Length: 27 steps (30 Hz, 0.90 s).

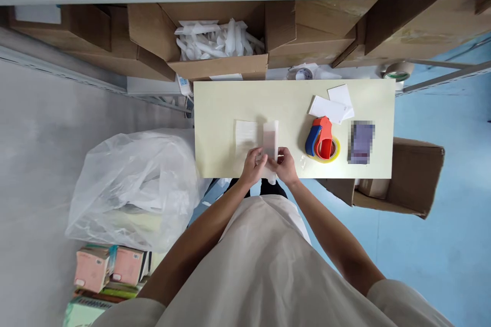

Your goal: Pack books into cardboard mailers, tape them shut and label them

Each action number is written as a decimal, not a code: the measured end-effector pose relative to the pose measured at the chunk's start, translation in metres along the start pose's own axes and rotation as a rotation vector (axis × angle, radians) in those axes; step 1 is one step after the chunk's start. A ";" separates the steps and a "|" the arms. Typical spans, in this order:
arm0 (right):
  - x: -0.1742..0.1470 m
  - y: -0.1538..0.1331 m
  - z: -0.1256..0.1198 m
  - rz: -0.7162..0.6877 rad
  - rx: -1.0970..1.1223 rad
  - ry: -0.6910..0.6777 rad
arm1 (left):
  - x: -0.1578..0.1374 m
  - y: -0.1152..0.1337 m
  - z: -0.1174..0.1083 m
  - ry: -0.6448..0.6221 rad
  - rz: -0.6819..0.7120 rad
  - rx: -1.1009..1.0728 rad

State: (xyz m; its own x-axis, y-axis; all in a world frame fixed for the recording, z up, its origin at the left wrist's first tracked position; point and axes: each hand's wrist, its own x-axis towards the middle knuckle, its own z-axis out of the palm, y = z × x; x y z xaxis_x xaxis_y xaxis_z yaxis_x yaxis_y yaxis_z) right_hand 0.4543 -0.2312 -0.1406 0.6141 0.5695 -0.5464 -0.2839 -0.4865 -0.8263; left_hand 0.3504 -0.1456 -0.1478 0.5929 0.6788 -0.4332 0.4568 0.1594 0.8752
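Near the table's front edge, a slim pinkish item wrapped in translucent white packing material [270,138] lies between my two hands. My left hand [253,167] grips its lower left side, thumb across the wrap. On the opposite side, my right hand [285,166] has its fingers closed on the lower right edge. A loose tail of the wrap hangs past the table edge below the thumbs. Just left of the package lies a flat white sheet [246,134]. Further right stands a red and blue tape dispenser [322,139] with a yellowish roll of clear tape.
White cards [330,108] and a blurred dark rectangular object [361,142] lie on the table [218,102]'s right part. Behind it, a cardboard box [218,67] holds white wrapped pieces. A large clear plastic bag [134,189] and books [92,268] are at left; an open carton [416,176] is at right.
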 end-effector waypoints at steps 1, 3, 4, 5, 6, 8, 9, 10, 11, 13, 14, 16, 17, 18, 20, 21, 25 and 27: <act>0.000 -0.004 0.011 -0.030 -0.026 -0.027 | 0.001 0.003 -0.007 0.001 0.018 -0.054; 0.001 -0.009 0.032 -0.087 -0.063 -0.104 | 0.003 0.004 -0.021 -0.008 0.021 -0.138; 0.003 -0.009 0.041 -0.104 -0.079 -0.150 | 0.005 0.002 -0.028 0.005 -0.002 -0.155; 0.005 -0.009 0.048 -0.112 -0.095 -0.194 | 0.007 -0.001 -0.034 0.043 -0.047 -0.151; 0.006 -0.007 0.052 -0.112 -0.115 -0.223 | 0.009 -0.006 -0.040 0.095 -0.108 -0.131; 0.008 -0.001 0.054 -0.102 -0.166 -0.205 | 0.013 -0.017 -0.049 0.201 -0.226 -0.076; 0.009 0.002 0.052 -0.087 -0.191 -0.167 | 0.014 -0.022 -0.052 0.222 -0.267 -0.048; 0.008 0.006 0.048 -0.054 -0.212 -0.122 | 0.013 -0.027 -0.055 0.222 -0.295 -0.016; 0.007 0.010 0.044 -0.003 -0.228 -0.082 | 0.012 -0.030 -0.057 0.213 -0.312 0.021; 0.004 0.017 0.036 0.128 -0.239 -0.044 | 0.004 -0.034 -0.058 0.200 -0.351 0.106; 0.002 0.020 0.033 0.185 -0.237 -0.047 | -0.001 -0.035 -0.057 0.194 -0.382 0.139; -0.002 0.027 0.030 0.246 -0.218 -0.076 | -0.013 -0.036 -0.053 0.171 -0.445 0.167; -0.004 0.030 0.031 0.249 -0.200 -0.093 | -0.019 -0.036 -0.050 0.153 -0.460 0.163; -0.005 0.032 0.033 0.242 -0.177 -0.106 | -0.023 -0.036 -0.046 0.137 -0.464 0.156; -0.003 0.036 0.040 0.212 -0.134 -0.104 | -0.027 -0.035 -0.039 0.129 -0.446 0.145; -0.001 0.037 0.045 0.192 -0.120 -0.094 | -0.026 -0.034 -0.037 0.139 -0.433 0.141; 0.023 0.027 0.070 0.128 -0.121 -0.089 | -0.003 -0.029 -0.048 0.219 -0.399 0.110; 0.041 0.013 0.088 0.116 -0.137 -0.112 | 0.015 -0.027 -0.064 0.282 -0.374 0.080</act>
State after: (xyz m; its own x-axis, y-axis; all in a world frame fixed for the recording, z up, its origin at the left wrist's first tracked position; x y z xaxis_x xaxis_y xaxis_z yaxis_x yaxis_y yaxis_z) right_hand 0.4106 -0.1562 -0.1858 0.4953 0.5705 -0.6551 -0.2408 -0.6344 -0.7345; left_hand 0.3045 -0.0936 -0.1645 0.1801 0.7550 -0.6305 0.6608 0.3820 0.6461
